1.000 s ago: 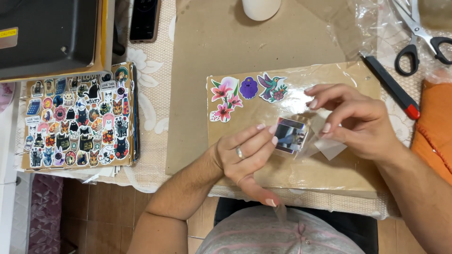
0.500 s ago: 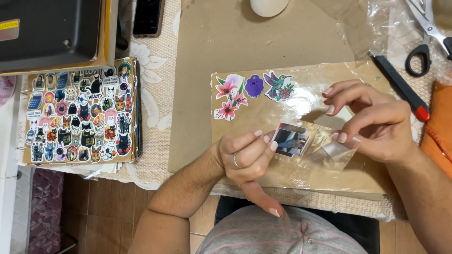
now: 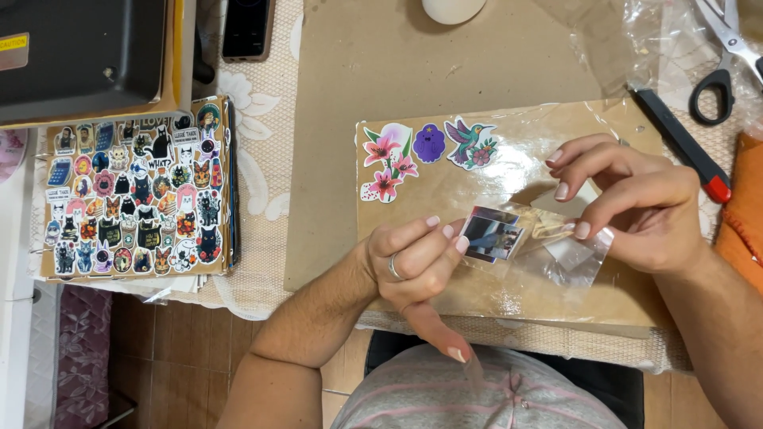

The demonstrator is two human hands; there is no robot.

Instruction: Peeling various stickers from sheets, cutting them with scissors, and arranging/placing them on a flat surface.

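Note:
My left hand (image 3: 413,262) pinches the left edge of a small photo (image 3: 491,235) with a white border. My right hand (image 3: 628,202) grips the far end of a clear plastic sleeve (image 3: 568,250) that the photo sits partly inside. Both hands hover over a brown cardboard sheet (image 3: 509,298) wrapped in clear film. Three stickers are stuck on its upper left: a pink lily (image 3: 385,163), a purple blob (image 3: 429,144) and a hummingbird (image 3: 470,143).
A board covered in several cat stickers (image 3: 135,191) lies at the left on a lace tablecloth (image 3: 258,191). A dark box (image 3: 79,56) and a phone (image 3: 248,28) sit at the top left. Scissors (image 3: 727,48), a red-tipped cutter (image 3: 683,147) and orange cloth (image 3: 743,214) are at the right.
The photo and sleeve have moved right and slightly down with both hands. My right hand has slid further along the sleeve, away from the photo.

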